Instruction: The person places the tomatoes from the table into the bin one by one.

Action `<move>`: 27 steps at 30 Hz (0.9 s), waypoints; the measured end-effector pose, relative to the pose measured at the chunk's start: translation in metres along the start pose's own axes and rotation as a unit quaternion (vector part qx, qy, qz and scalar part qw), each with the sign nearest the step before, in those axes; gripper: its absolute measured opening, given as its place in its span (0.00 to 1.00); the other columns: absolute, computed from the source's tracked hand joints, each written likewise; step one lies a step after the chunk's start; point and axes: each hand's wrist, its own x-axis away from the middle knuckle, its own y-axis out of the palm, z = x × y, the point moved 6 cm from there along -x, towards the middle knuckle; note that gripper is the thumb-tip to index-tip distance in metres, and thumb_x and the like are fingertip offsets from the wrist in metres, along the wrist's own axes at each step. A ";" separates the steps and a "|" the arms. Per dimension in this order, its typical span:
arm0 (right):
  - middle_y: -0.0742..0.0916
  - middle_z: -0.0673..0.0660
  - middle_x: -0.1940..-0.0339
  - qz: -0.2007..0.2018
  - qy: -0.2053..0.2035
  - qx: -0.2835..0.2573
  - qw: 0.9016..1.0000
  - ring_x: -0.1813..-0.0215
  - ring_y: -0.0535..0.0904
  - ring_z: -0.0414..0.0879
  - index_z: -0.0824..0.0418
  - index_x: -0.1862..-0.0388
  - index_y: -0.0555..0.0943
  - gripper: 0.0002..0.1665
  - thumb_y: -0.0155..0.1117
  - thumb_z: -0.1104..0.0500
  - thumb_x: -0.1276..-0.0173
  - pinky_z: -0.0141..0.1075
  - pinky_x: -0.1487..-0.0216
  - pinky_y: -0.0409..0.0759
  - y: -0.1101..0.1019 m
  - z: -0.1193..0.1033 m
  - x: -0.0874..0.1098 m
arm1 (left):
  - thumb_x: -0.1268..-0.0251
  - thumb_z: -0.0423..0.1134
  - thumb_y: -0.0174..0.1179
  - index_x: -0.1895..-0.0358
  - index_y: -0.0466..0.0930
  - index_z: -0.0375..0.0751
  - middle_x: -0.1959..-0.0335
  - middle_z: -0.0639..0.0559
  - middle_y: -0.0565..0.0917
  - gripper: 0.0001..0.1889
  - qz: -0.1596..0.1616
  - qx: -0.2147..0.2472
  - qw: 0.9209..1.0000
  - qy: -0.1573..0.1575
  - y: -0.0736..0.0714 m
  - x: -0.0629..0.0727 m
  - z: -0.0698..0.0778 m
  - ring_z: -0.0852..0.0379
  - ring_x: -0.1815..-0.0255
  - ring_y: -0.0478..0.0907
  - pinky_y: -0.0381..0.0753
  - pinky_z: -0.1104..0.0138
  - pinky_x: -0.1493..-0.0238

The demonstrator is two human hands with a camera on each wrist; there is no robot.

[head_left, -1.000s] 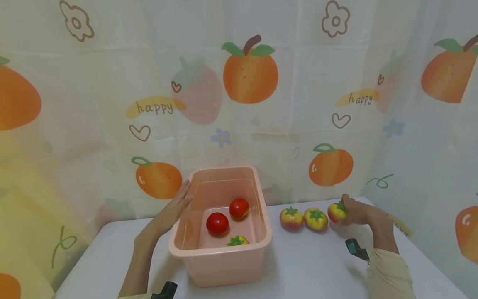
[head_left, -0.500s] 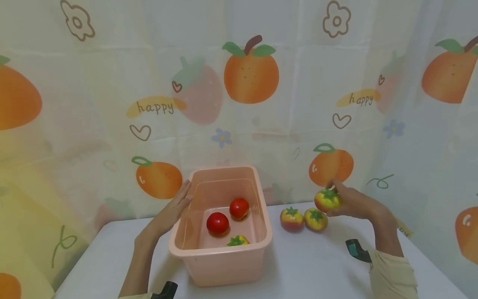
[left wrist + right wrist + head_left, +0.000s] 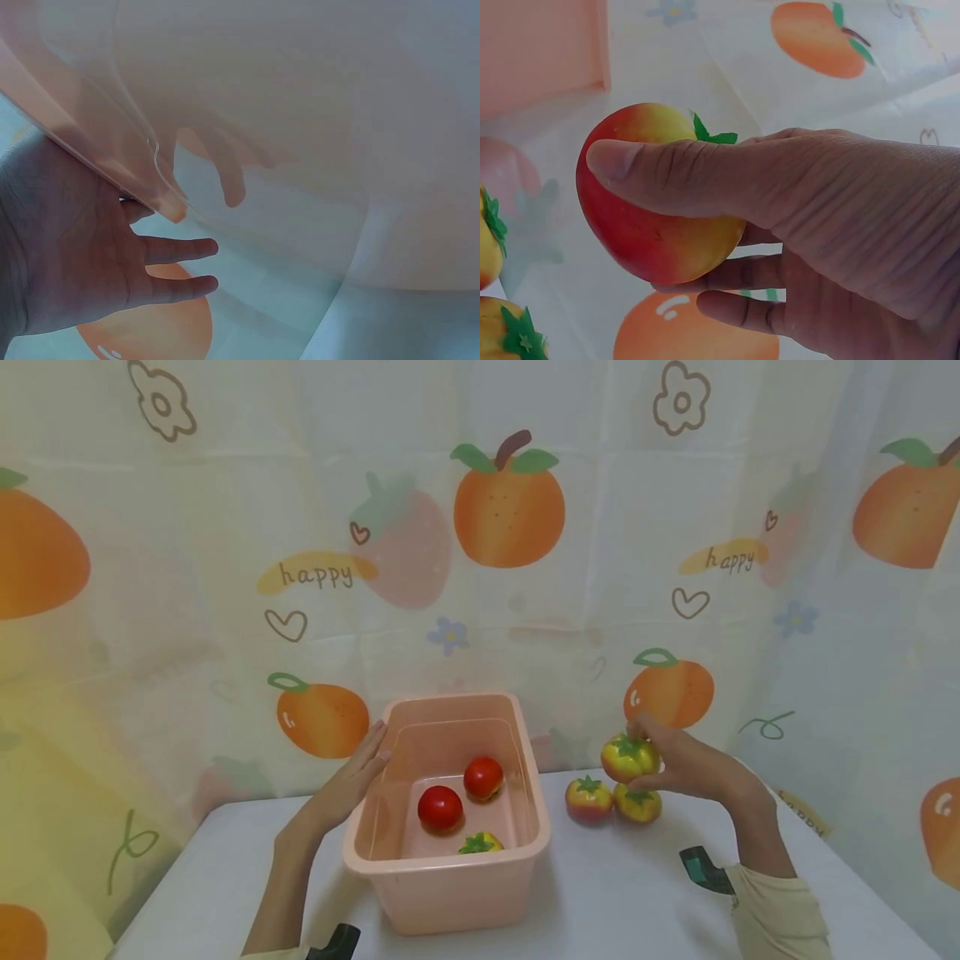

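- One yellow-red fruit (image 3: 649, 244) pinched in the right grip (image 3: 693, 764); raised above the worktop (image 3: 607, 893), to the right of the pink bin (image 3: 453, 893), and outside it.
- Weight: judged light; judged easy to carry one-handed.
- Stiffness: apparently firm, with no visible denting under the thumb; probably a moulded imitation, hence low risk of bruising.
- Surface: smooth and glossy; moderate risk of slipping or rolling if pinched off-centre.
- Recommended hold: around the widest girth, thumb opposite fingers. Avoid pulling on the green calyx (image 3: 711, 133); possibly easy to bend or detach.
- Right grip: spread to about the girth of the fruit. Thumb laid across the red flank, fingers opposed on the far side and partly hidden; lowest visible finger extended, apparently apart from the fruit. Calyx turned toward the palm side. Contact force: cannot tell.
- Left grip (image 3: 337, 789): fingers straight, resting along the left rim of the bin; nothing pinched. Any hooking of the thumb over the rim: cannot tell.
- Near the right grip: first spare fruit (image 3: 588, 802) and second spare fruit (image 3: 639, 807), side by side on the worktop, just below the held one.
- Inside the bin: two red fruits (image 3: 440, 810) and one calyx-topped fruit (image 3: 480, 842), the latter partly hidden by the near wall.
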 end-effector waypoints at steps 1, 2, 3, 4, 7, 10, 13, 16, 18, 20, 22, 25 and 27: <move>0.82 0.48 0.59 0.002 -0.007 0.001 1.000 0.57 0.76 0.38 0.55 0.48 0.70 0.35 0.84 0.47 0.44 0.30 0.55 0.80 0.001 -0.001 -0.001 | 0.16 0.63 0.34 0.13 0.37 0.51 0.10 0.46 0.35 0.39 0.000 0.000 1.000 -0.001 0.000 0.000 0.000 0.32 0.11 0.32 0.38 0.24 0.22; 0.82 0.48 0.59 0.003 -0.013 -0.001 1.000 0.57 0.76 0.38 0.55 0.48 0.70 0.35 0.83 0.47 0.43 0.30 0.56 0.79 0.001 -0.002 -0.002 | 0.16 0.63 0.34 0.13 0.37 0.52 0.10 0.46 0.35 0.39 0.000 0.000 1.000 -0.002 0.000 0.000 0.000 0.32 0.11 0.32 0.38 0.24 0.23; 0.82 0.48 0.59 0.003 -0.013 -0.002 1.000 0.58 0.76 0.38 0.55 0.48 0.70 0.35 0.83 0.46 0.43 0.30 0.56 0.79 0.002 -0.003 -0.003 | 0.16 0.63 0.34 0.13 0.37 0.51 0.10 0.46 0.35 0.39 0.000 0.001 1.000 -0.002 0.000 0.000 0.000 0.32 0.11 0.32 0.38 0.24 0.22; 0.82 0.48 0.58 0.003 -0.010 -0.004 1.000 0.57 0.76 0.39 0.55 0.48 0.71 0.34 0.83 0.46 0.42 0.29 0.56 0.79 0.003 -0.004 -0.004 | 0.16 0.62 0.35 0.13 0.37 0.51 0.10 0.46 0.35 0.38 0.000 0.002 1.000 -0.002 0.000 0.000 0.000 0.32 0.11 0.32 0.38 0.24 0.22; 0.83 0.50 0.57 -0.004 0.004 -0.011 1.000 0.56 0.77 0.41 0.56 0.45 0.70 0.35 0.80 0.43 0.39 0.34 0.53 0.83 0.006 -0.006 -0.008 | 0.15 0.60 0.34 0.13 0.37 0.49 0.10 0.45 0.35 0.37 0.001 0.002 1.000 -0.001 0.000 -0.001 0.000 0.32 0.11 0.32 0.37 0.24 0.22; 0.85 0.54 0.51 -0.004 0.019 -0.011 1.000 0.51 0.80 0.46 0.57 0.41 0.69 0.37 0.77 0.40 0.36 0.45 0.45 0.87 0.010 -0.010 -0.012 | 0.14 0.58 0.34 0.13 0.37 0.49 0.10 0.45 0.35 0.36 0.001 -0.002 1.000 -0.003 0.001 -0.001 0.000 0.32 0.11 0.32 0.37 0.25 0.22; 0.84 0.59 0.43 -0.001 0.030 -0.018 0.999 0.44 0.81 0.51 0.59 0.37 0.68 0.38 0.72 0.38 0.32 0.56 0.39 0.85 0.012 -0.015 -0.014 | 0.14 0.57 0.34 0.13 0.37 0.49 0.10 0.45 0.35 0.36 0.000 -0.006 1.000 -0.004 0.001 -0.001 0.001 0.32 0.11 0.32 0.38 0.25 0.22; 0.83 0.61 0.38 -0.006 0.051 -0.030 0.998 0.40 0.81 0.54 0.57 0.34 0.68 0.39 0.68 0.36 0.30 0.60 0.37 0.84 0.013 -0.020 -0.016 | 0.14 0.56 0.35 0.13 0.38 0.49 0.10 0.44 0.35 0.36 -0.001 -0.006 1.000 -0.001 0.001 -0.001 0.003 0.31 0.11 0.32 0.38 0.24 0.22; 0.83 0.61 0.38 -0.009 0.061 -0.039 0.997 0.40 0.81 0.53 0.56 0.33 0.67 0.38 0.67 0.35 0.29 0.60 0.38 0.84 0.015 -0.023 -0.019 | 0.14 0.58 0.35 0.13 0.37 0.49 0.11 0.44 0.35 0.37 -0.003 -0.005 1.000 -0.001 0.001 -0.001 0.003 0.31 0.11 0.32 0.38 0.24 0.23; 0.83 0.60 0.39 -0.006 0.060 -0.047 0.997 0.41 0.81 0.52 0.56 0.33 0.67 0.38 0.65 0.35 0.28 0.58 0.39 0.85 0.016 -0.026 -0.021 | 0.15 0.60 0.35 0.13 0.37 0.50 0.10 0.45 0.35 0.37 -0.004 -0.005 1.000 -0.005 0.002 -0.001 0.003 0.31 0.11 0.32 0.38 0.24 0.23; 0.83 0.59 0.42 0.005 0.054 -0.055 0.997 0.43 0.81 0.51 0.56 0.33 0.67 0.36 0.64 0.36 0.27 0.55 0.40 0.86 0.018 -0.029 -0.024 | 0.16 0.63 0.34 0.13 0.37 0.51 0.10 0.46 0.35 0.39 -0.005 -0.006 1.000 -0.008 0.002 -0.001 0.002 0.32 0.11 0.32 0.39 0.24 0.23; 0.82 0.58 0.42 0.031 0.035 -0.056 0.997 0.43 0.79 0.50 0.57 0.31 0.67 0.37 0.63 0.36 0.25 0.53 0.40 0.86 0.021 -0.037 -0.027 | 0.17 0.64 0.34 0.13 0.36 0.52 0.10 0.46 0.34 0.39 -0.005 -0.007 1.000 -0.013 0.002 -0.001 0.000 0.32 0.11 0.32 0.39 0.24 0.23; 0.81 0.57 0.41 0.051 0.017 -0.053 0.997 0.43 0.79 0.50 0.58 0.29 0.66 0.38 0.64 0.38 0.25 0.52 0.39 0.87 0.024 -0.046 -0.030 | 0.16 0.62 0.34 0.13 0.36 0.51 0.10 0.46 0.34 0.38 -0.004 -0.008 1.000 -0.013 0.002 0.000 0.001 0.32 0.11 0.32 0.39 0.25 0.22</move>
